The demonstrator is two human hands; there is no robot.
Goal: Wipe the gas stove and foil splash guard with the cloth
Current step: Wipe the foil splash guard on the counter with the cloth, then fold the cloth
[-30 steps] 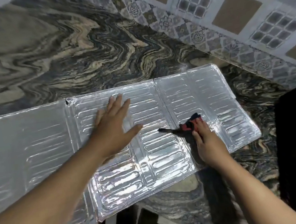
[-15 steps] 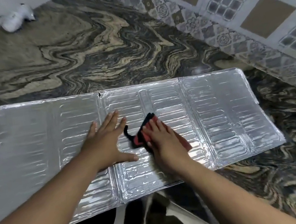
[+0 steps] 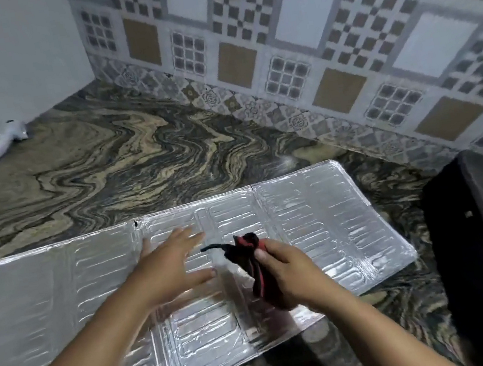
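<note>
Cloth (image 3: 255, 270) (red-black, bunched) over ribbed, shiny foil splash guard (image 3: 320, 227)

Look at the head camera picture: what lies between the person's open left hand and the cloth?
Only a bare strip of the foil splash guard lies between the left hand and the cloth held in the right hand.

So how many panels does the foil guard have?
3, joined at creases on the foil guard: a left panel, a middle panel under the left hand and the cloth, and a right panel. None looks hidden.
</note>
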